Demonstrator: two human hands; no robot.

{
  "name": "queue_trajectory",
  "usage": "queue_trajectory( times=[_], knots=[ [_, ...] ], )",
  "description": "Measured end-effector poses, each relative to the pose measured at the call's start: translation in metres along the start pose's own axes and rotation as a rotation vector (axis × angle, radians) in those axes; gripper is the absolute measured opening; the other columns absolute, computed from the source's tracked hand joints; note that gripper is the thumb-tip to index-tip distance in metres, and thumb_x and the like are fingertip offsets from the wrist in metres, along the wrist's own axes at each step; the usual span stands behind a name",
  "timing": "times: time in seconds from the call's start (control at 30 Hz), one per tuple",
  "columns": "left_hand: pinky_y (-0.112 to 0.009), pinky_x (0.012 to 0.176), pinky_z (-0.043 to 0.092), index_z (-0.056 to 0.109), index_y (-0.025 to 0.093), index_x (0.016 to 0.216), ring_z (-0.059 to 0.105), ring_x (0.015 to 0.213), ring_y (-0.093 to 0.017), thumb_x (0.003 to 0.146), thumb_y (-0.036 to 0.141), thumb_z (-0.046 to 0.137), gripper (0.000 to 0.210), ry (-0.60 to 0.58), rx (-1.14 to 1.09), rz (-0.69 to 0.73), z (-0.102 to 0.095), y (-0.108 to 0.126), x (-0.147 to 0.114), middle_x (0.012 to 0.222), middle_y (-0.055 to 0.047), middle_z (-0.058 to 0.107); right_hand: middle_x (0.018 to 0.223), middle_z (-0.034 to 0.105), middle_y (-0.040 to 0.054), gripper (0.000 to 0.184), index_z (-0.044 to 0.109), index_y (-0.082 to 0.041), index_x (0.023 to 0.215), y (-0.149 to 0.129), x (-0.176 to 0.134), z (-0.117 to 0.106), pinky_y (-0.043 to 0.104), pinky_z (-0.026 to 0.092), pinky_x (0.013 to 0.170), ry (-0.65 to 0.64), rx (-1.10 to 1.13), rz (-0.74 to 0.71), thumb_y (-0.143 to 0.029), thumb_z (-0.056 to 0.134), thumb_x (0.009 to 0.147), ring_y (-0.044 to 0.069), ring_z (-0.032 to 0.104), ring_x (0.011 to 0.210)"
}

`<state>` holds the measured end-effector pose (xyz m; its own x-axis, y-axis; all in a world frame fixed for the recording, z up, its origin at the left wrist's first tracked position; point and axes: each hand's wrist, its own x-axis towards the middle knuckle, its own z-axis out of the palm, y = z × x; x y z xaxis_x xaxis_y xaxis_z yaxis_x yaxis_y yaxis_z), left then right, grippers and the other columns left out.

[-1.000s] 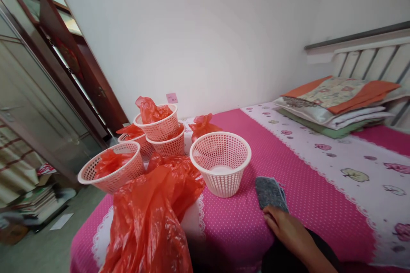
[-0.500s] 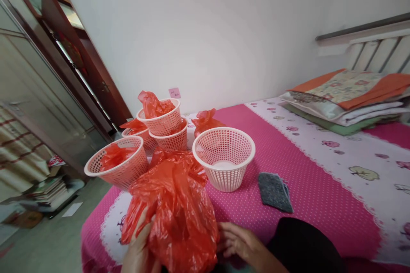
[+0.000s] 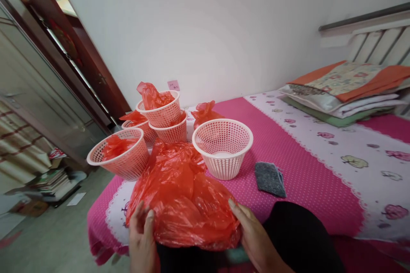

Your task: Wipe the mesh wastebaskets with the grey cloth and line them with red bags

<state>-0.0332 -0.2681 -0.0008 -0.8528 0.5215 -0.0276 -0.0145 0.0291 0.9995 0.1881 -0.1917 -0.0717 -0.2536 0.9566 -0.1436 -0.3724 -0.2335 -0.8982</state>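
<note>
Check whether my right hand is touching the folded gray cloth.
Apart: the head view shows a strip of pink dotted bedspread between your right hand and the folded gray cloth.

Red plastic bag [image 3: 188, 204], crinkled, spread out, partly on bed [image 3: 272, 136]

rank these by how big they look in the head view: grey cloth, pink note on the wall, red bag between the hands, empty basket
Largest to smallest as seen:
1. red bag
2. empty basket
3. grey cloth
4. pink note
Nearness enlarges the bag.
</note>
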Motion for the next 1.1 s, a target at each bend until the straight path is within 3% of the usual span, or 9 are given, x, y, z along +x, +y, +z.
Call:
queue_trajectory(
  times=[0.13,0.3,0.4,0.5,0.67,0.83,0.93,1.03,1.1],
  knots=[
    [-0.048,0.122,0.04,0.066,0.023,0.135,0.057,0.136,-0.033,0.091,0.056,0.067,0.055,-0.046,0.249,0.427,-0.008,0.013,-0.011,0.14,-0.011,0.065,0.095,0.079,0.0079,0.057,0.079,-0.02,0.107,-0.021,-0.004,0.0,0.042,0.06,0.089,-0.103,-0.208,-0.13,-0.072,0.064,0.092,0.03,0.072,0.098],
    [-0.039,0.094,0.057,0.08,0.024,0.105,0.072,0.104,-0.03,0.086,0.057,0.072,0.039,-0.306,0.279,0.437,-0.005,0.025,-0.016,0.11,-0.01,0.078,0.103,0.08,0.0096,0.052,0.078,-0.018,0.112,-0.052,-0.006,0.001,0.039,0.058,0.09,-0.264,-0.34,-0.243,-0.065,0.063,0.095,0.028,0.072,0.095],
    [-0.034,0.083,0.057,0.082,0.025,0.09,0.074,0.089,-0.027,0.089,0.045,0.073,0.023,-0.579,0.307,0.523,0.006,0.023,-0.032,0.092,-0.008,0.079,0.105,0.08,0.0101,0.05,0.078,-0.018,0.114,-0.052,-0.008,0.001,0.039,0.059,0.086,-0.29,-0.267,-0.206,-0.063,0.065,0.095,0.027,0.073,0.092],
    [-0.033,0.082,0.058,0.082,0.024,0.096,0.075,0.087,-0.026,0.091,0.039,0.071,0.019,-0.819,0.338,0.526,0.019,0.012,-0.05,0.091,-0.009,0.08,0.104,0.08,0.0103,0.053,0.078,-0.018,0.114,-0.041,-0.01,0.002,0.039,0.06,0.085,-0.259,-0.215,-0.165,-0.066,0.064,0.095,0.029,0.074,0.097],
    [-0.036,0.088,0.059,0.076,0.021,0.122,0.074,0.097,-0.028,0.078,0.043,0.084,0.05,-0.708,0.293,0.339,0.03,-0.012,-0.058,0.11,-0.012,0.08,0.121,0.078,0.0113,0.059,0.078,-0.023,0.114,-0.027,-0.014,0.004,0.045,0.057,0.103,-0.07,-0.133,-0.135,-0.075,0.062,0.092,0.033,0.069,0.119],
    [-0.026,0.067,0.053,0.071,0.019,0.086,0.06,0.068,-0.017,0.086,0.052,0.076,0.034,-0.724,0.086,0.147,0.029,-0.011,-0.055,0.075,-0.002,0.066,0.113,0.078,0.0099,0.041,0.073,-0.022,0.117,-0.046,-0.025,0.014,0.041,0.058,0.096,-0.37,-0.076,-0.141,-0.057,0.067,0.096,0.028,0.073,0.107],
    [-0.029,0.074,0.055,0.071,0.019,0.087,0.063,0.075,-0.02,0.083,0.055,0.077,0.037,-0.727,0.026,0.091,0.026,-0.005,-0.057,0.08,-0.004,0.068,0.106,0.077,0.0082,0.035,0.072,-0.021,0.111,-0.053,-0.029,0.018,0.037,0.057,0.093,-0.362,-0.09,-0.191,-0.052,0.071,0.095,0.024,0.073,0.099],
    [-0.034,0.085,0.057,0.075,0.02,0.108,0.068,0.091,-0.027,0.072,0.052,0.087,0.05,-0.671,0.095,0.129,0.023,-0.002,-0.062,0.096,-0.009,0.074,0.098,0.076,0.0065,0.032,0.071,-0.02,0.106,-0.051,-0.03,0.02,0.033,0.057,0.084,-0.29,-0.099,-0.224,-0.05,0.071,0.095,0.021,0.072,0.088],
    [-0.034,0.087,0.055,0.076,0.02,0.102,0.068,0.092,-0.027,0.069,0.047,0.089,0.045,-0.652,0.168,0.215,0.022,0.0,-0.064,0.096,-0.009,0.074,0.092,0.074,0.0047,0.031,0.071,-0.02,0.103,-0.048,-0.029,0.02,0.031,0.056,0.079,-0.249,-0.113,-0.245,-0.05,0.071,0.095,0.019,0.07,0.083]
  ],
)
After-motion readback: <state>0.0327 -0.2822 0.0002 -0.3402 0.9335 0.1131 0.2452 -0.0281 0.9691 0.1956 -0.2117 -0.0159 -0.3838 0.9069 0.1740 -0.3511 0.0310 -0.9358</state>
